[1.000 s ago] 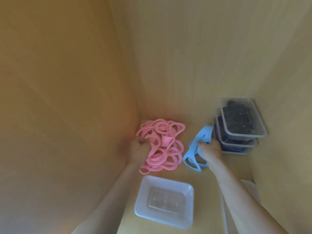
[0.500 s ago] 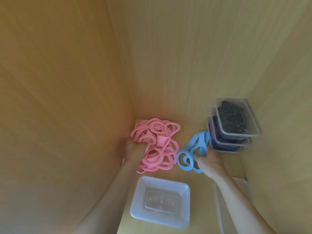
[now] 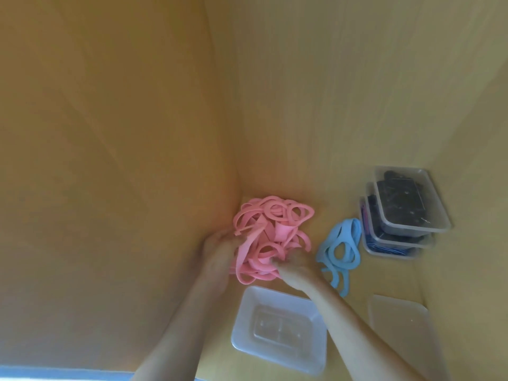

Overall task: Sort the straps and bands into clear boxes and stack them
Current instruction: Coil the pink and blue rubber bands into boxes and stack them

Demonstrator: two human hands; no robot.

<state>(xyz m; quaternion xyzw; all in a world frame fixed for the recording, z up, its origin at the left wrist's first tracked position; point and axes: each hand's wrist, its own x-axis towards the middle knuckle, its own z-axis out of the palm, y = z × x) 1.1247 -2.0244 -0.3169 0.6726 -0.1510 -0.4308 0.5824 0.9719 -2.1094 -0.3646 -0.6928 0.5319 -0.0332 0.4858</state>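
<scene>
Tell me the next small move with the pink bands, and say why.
Probably lift the pink bands as one bundle and lower them into the empty box. The left hand and right hand both grip the pile from either side, the box sits open right beside it, nearer the person, and the blue bands lie apart.

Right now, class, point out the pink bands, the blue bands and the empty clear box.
pink bands (image 3: 275, 215), head view, a loop atop the pile.
blue bands (image 3: 352, 229), head view, the wide far loop.
empty clear box (image 3: 277, 327), head view, its bare floor.
</scene>
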